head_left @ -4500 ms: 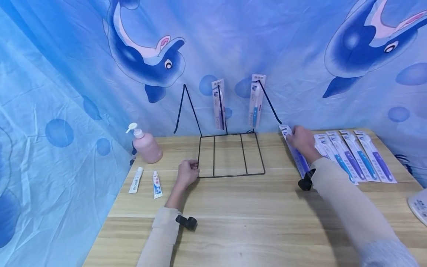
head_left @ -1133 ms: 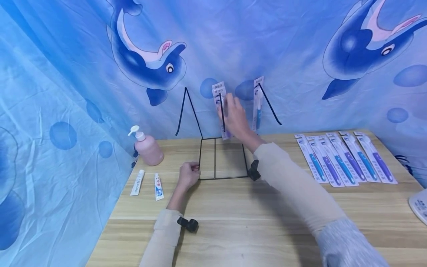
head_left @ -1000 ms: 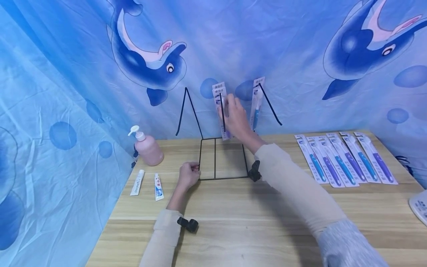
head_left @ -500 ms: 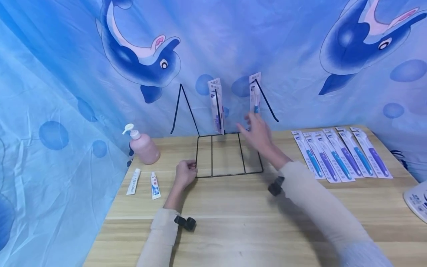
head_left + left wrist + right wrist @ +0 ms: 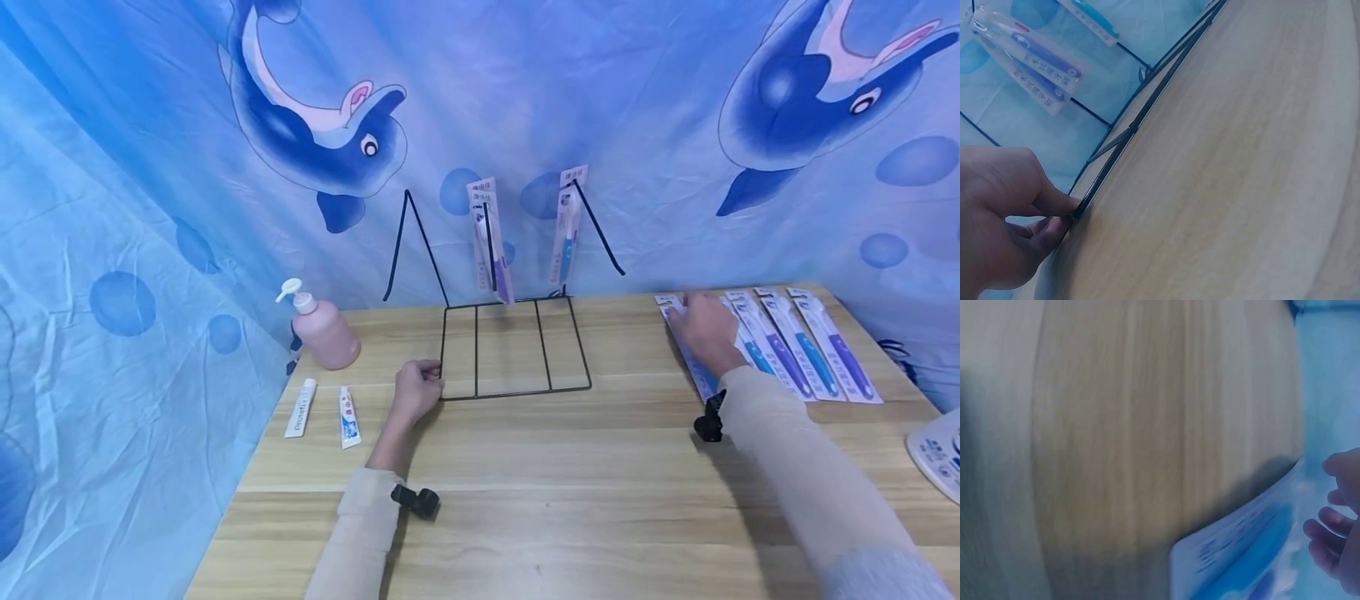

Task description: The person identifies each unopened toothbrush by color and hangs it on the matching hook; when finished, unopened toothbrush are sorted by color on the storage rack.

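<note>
My left hand (image 5: pixel 417 388) pinches the front left corner of a black wire rack (image 5: pixel 514 393); the left wrist view shows thumb and fingertips on its wire (image 5: pixel 1107 167). Two purple toothbrush packs (image 5: pixel 503 275) hang on the rack's middle prong and a blue toothbrush pack (image 5: pixel 567 242) on the right prong. The left prong (image 5: pixel 395 242) is bare. My right hand (image 5: pixel 705 329) is over the left end of a row of packaged toothbrushes on the table. In the right wrist view its loosely bent fingers (image 5: pixel 1325 540) are apart from a blue toothbrush pack (image 5: pixel 1241 550).
A pink pump bottle (image 5: pixel 327 333) stands at the back left. Two small toothpaste tubes, one white (image 5: pixel 301 408) and one white and blue (image 5: pixel 349 419), lie in front of it. A white container (image 5: pixel 937 454) is at the right edge. A blue dolphin curtain (image 5: pixel 645 100) hangs behind.
My right hand brought a purple toothbrush pack from the row to the middle prong, let go, and moved back right to the row. My left hand has stayed on the rack's corner.
</note>
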Demonstrator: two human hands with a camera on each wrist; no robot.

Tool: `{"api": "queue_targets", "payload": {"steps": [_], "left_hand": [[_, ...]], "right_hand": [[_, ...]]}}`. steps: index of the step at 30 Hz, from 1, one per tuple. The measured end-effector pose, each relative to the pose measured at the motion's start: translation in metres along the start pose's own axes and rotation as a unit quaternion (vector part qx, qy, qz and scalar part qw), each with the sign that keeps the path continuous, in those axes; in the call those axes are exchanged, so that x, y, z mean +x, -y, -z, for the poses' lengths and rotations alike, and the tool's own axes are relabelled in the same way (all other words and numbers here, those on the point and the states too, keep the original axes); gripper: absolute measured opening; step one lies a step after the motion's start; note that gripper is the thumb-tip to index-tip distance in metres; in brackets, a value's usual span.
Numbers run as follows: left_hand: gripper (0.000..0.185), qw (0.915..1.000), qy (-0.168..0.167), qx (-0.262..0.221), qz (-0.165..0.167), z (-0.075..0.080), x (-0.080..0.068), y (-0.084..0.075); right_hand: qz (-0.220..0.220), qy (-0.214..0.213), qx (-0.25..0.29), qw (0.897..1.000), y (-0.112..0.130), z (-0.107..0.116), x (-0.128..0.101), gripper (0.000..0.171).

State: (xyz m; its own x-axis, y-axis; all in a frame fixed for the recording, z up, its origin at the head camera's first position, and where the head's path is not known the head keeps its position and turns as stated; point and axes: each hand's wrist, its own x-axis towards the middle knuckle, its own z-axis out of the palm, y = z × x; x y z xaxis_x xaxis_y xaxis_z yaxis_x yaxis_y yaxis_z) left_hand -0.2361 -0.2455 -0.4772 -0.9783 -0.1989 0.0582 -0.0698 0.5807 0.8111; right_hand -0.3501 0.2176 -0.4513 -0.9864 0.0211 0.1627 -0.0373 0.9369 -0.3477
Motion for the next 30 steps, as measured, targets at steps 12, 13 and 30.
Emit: {"api": "queue_targets", "payload": {"steps": [12, 13, 30], "left_hand": [[0.035, 0.9999, 0.005, -0.015, -0.008, -0.008, 0.003, 0.000], [0.035, 0.9999, 0.004, -0.014, -0.007, -0.008, 0.003, 0.000], [0.036, 0.9999, 0.003, -0.010, 0.002, 0.000, -0.002, -0.001]], "right_hand": [[-0.040, 0.011, 0.016, 0.999, -0.016, -0.006, -0.005, 0.036], [-0.043, 0.010, 0.018, 0.999, -0.015, -0.005, -0.005, 0.035], [0.013, -0.065, 0.079, 0.995, 0.025, 0.032, -0.008, 0.036]]}}
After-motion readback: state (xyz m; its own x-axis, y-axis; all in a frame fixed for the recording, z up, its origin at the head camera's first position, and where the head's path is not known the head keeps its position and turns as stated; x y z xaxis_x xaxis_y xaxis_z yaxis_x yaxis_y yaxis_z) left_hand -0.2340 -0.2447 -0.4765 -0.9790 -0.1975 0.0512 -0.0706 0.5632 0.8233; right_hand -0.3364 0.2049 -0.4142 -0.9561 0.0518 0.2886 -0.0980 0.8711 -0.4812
